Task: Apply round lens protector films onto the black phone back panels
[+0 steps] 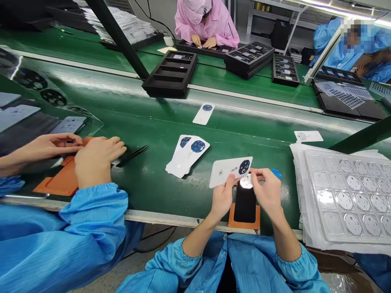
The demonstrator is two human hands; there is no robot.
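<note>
My left hand (222,197) grips a white phone back cover (227,171) by its lower edge, tilted above the bench. A dark blue round camera area marks the cover's right end. My right hand (267,187) has thumb and fingers pinched at the edge of a round silvery disc (246,181), just beside the cover. Below both hands lies an orange fixture (244,224) with a black pad (245,204), at the bench's front edge. Behind my right hand a blue piece (276,173) partly shows. Overlapping white covers (185,156) lie to the left.
At right, a clear tray (330,205) of round discs rests on stacked sheets. Single covers lie farther back (204,114) and at right (308,136). Black tweezers (132,156) lie near a co-worker's hands (94,156) at left. Black trays (171,75) stand beyond; other people work there.
</note>
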